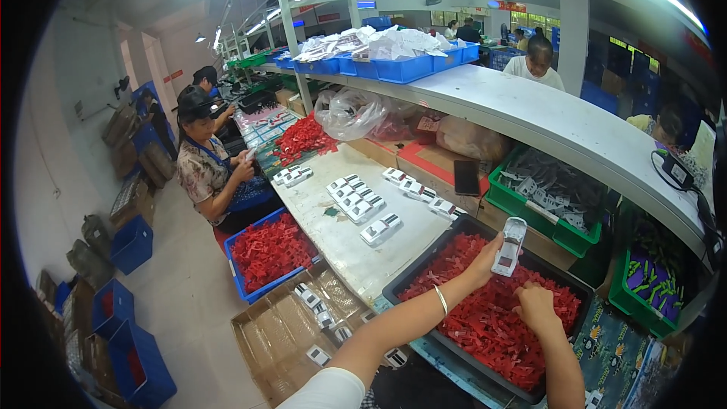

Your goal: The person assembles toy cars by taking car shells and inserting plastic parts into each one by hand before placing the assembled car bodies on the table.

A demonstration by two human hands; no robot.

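My left hand [487, 259] is closed round a white toy car body [509, 245], held up on end above the far side of a black tray [388, 292]. The car's hollow inside seems to face me. The tray is heaped with small red plastic parts [485, 333]. Low over this heap, at its right side, is my right hand [536, 306]. Its fingers are curled together at the red parts, and what is between them is hidden. A bangle circles my left forearm.
White toy cars [356, 198] stand grouped on the bench [333, 246]. A cardboard box [261, 341] with more cars and a blue bin [274, 246] of red parts are at left. Green crates [545, 220] sit under the shelf [530, 102]. A co-worker [208, 151] sits across at left.
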